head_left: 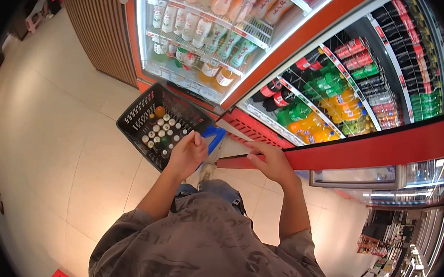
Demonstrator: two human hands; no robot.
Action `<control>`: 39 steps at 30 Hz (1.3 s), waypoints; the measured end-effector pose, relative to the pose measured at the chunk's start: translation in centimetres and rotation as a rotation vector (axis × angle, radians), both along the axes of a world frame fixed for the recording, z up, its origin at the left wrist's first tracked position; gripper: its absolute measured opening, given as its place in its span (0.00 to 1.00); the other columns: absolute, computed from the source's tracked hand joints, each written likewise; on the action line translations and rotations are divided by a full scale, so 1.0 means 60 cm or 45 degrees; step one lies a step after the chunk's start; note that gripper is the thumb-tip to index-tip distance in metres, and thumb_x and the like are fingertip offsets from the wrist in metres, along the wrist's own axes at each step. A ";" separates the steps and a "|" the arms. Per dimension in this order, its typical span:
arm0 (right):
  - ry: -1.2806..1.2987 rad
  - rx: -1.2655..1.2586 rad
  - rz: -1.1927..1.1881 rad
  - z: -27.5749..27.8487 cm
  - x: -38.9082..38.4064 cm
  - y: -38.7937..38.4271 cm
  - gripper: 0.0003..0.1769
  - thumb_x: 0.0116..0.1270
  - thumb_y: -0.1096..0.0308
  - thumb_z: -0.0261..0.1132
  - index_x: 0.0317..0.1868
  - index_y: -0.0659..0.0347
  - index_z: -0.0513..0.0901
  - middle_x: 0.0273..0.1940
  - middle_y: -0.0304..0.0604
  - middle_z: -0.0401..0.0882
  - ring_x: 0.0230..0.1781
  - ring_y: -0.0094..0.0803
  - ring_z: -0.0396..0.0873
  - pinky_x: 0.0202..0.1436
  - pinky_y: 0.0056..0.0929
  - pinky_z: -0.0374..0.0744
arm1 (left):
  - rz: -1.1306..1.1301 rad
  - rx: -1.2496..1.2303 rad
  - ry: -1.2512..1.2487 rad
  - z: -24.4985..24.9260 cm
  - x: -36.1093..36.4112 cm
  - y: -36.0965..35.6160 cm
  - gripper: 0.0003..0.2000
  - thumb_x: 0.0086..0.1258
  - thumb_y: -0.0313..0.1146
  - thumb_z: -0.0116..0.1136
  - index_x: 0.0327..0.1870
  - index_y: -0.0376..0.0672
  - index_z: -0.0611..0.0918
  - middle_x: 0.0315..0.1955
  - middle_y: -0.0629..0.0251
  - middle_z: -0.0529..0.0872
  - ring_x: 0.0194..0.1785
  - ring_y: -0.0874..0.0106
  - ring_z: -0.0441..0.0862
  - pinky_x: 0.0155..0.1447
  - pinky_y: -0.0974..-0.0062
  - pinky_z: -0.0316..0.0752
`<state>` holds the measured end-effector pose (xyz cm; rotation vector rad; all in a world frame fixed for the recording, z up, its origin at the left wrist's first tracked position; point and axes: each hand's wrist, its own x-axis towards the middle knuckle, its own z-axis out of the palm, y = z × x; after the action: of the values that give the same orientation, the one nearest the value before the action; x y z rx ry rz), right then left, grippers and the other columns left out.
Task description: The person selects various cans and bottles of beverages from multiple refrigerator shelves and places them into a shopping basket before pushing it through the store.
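Observation:
My left hand [189, 150] is loosely curled, with nothing showing in its fingers, and overlaps the near right side of a black plastic crate [131, 112]. Inside the crate stand several bottles [165, 129], mostly with white caps, and an orange one [159, 111] at the back. My right hand [271, 163] lies at the lower end of the red-framed cooler door [334, 156], fingers stretched out and thumb apart. That door is swung out from the right cooler. Something blue [213, 138] shows under the crate's right side.
The right cooler holds orange soda bottles [310, 128], green bottles [329, 84] and dark cola bottles [281, 97] on sloping shelves. The lit left cooler [187, 43] is stocked with drinks. A slatted wall panel [99, 22] and pale tiled floor [52, 137] lie left.

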<state>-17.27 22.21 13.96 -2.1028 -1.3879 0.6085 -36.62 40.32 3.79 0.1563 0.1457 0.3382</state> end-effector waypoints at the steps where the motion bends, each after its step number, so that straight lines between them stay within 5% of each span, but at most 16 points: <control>1: 0.012 0.005 0.010 -0.004 0.017 0.017 0.21 0.63 0.67 0.69 0.57 0.63 0.81 0.40 0.48 0.86 0.41 0.39 0.85 0.47 0.34 0.81 | 0.020 0.000 0.034 0.003 -0.004 0.006 0.17 0.83 0.42 0.40 0.29 0.46 0.69 0.22 0.72 0.64 0.25 0.77 0.63 0.29 0.78 0.63; 5: 0.080 -0.071 0.050 -0.005 0.080 0.089 0.20 0.66 0.67 0.67 0.57 0.64 0.81 0.43 0.47 0.87 0.42 0.34 0.85 0.50 0.31 0.81 | 0.080 -0.010 -0.085 -0.026 -0.012 0.032 0.19 0.83 0.44 0.41 0.26 0.48 0.68 0.19 0.74 0.61 0.23 0.81 0.57 0.23 0.82 0.52; 9: 0.552 -0.070 0.139 -0.004 0.112 0.141 0.15 0.70 0.68 0.65 0.53 0.67 0.83 0.44 0.43 0.87 0.45 0.28 0.83 0.53 0.29 0.80 | 0.348 0.228 0.211 -0.006 0.016 0.034 0.22 0.83 0.49 0.38 0.26 0.47 0.69 0.20 0.72 0.63 0.24 0.77 0.61 0.29 0.79 0.59; 12: 1.076 -0.194 0.429 -0.017 0.086 0.167 0.11 0.70 0.69 0.64 0.48 0.66 0.84 0.43 0.42 0.87 0.45 0.26 0.83 0.54 0.29 0.79 | 0.436 0.444 0.454 0.005 0.073 0.019 0.25 0.81 0.54 0.39 0.46 0.40 0.81 0.35 0.62 0.82 0.44 0.67 0.80 0.49 0.68 0.76; 14: 1.156 -0.321 0.640 -0.037 0.062 0.185 0.11 0.68 0.69 0.65 0.47 0.65 0.84 0.42 0.41 0.86 0.45 0.26 0.83 0.55 0.29 0.78 | 0.380 0.557 0.406 0.021 0.105 0.002 0.27 0.81 0.54 0.38 0.57 0.37 0.78 0.42 0.60 0.85 0.49 0.69 0.81 0.54 0.69 0.77; 16: 1.243 -0.429 0.746 -0.083 0.043 0.197 0.11 0.66 0.68 0.65 0.46 0.65 0.85 0.42 0.40 0.86 0.46 0.26 0.82 0.55 0.29 0.77 | 0.100 0.635 0.528 0.057 0.109 -0.009 0.26 0.81 0.53 0.39 0.58 0.38 0.78 0.43 0.61 0.84 0.51 0.73 0.79 0.56 0.71 0.76; 20: 0.618 -0.296 0.621 -0.157 0.038 0.211 0.12 0.51 0.64 0.65 0.34 0.56 0.91 0.35 0.43 0.89 0.38 0.34 0.84 0.47 0.36 0.81 | -0.038 0.758 0.815 0.071 0.117 -0.020 0.23 0.81 0.46 0.38 0.62 0.36 0.75 0.54 0.58 0.81 0.58 0.73 0.77 0.61 0.73 0.74; 23: 0.851 0.042 0.790 -0.342 0.049 0.216 0.10 0.46 0.71 0.69 0.31 0.63 0.88 0.33 0.43 0.87 0.38 0.33 0.84 0.44 0.34 0.81 | 0.302 0.847 0.744 0.010 0.129 -0.055 0.22 0.81 0.42 0.40 0.63 0.35 0.74 0.58 0.57 0.78 0.62 0.73 0.75 0.63 0.75 0.72; 29: 1.142 -0.331 1.011 -0.269 0.053 0.240 0.13 0.64 0.66 0.66 0.46 0.63 0.85 0.41 0.42 0.87 0.46 0.34 0.84 0.55 0.31 0.77 | 0.443 0.830 1.047 -0.062 0.123 -0.077 0.22 0.79 0.45 0.48 0.65 0.38 0.74 0.62 0.59 0.77 0.63 0.69 0.74 0.64 0.73 0.71; 30: 0.911 -0.332 1.065 -0.274 0.049 0.242 0.12 0.65 0.66 0.65 0.45 0.62 0.85 0.42 0.44 0.87 0.46 0.36 0.84 0.53 0.32 0.78 | 0.441 0.858 1.109 -0.076 0.115 -0.079 0.24 0.78 0.46 0.50 0.65 0.38 0.74 0.61 0.57 0.78 0.63 0.68 0.75 0.64 0.72 0.70; 32: 0.445 -0.312 1.146 -0.298 0.035 0.247 0.11 0.67 0.67 0.62 0.45 0.61 0.85 0.43 0.48 0.86 0.46 0.39 0.84 0.50 0.35 0.81 | 0.373 1.235 1.531 -0.093 0.101 -0.089 0.24 0.78 0.48 0.48 0.64 0.40 0.74 0.57 0.52 0.81 0.60 0.63 0.79 0.62 0.69 0.73; 35: 0.182 0.417 1.159 -0.351 0.041 0.224 0.09 0.64 0.67 0.62 0.42 0.58 0.85 0.38 0.49 0.85 0.40 0.45 0.83 0.42 0.40 0.81 | 0.159 1.517 2.002 -0.148 0.081 -0.120 0.21 0.77 0.49 0.46 0.58 0.44 0.78 0.44 0.52 0.86 0.48 0.57 0.85 0.51 0.62 0.78; 39: 0.002 0.423 0.987 -0.368 0.025 0.205 0.06 0.63 0.63 0.62 0.35 0.52 0.84 0.30 0.45 0.84 0.31 0.45 0.83 0.34 0.46 0.80 | 0.008 1.895 2.330 -0.204 0.071 -0.138 0.19 0.76 0.49 0.44 0.40 0.46 0.85 0.30 0.54 0.88 0.36 0.50 0.85 0.41 0.53 0.78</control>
<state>-15.76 34.49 -8.10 -1.2672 -2.1361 0.6027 -32.37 32.06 -8.46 1.9381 1.6998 0.1425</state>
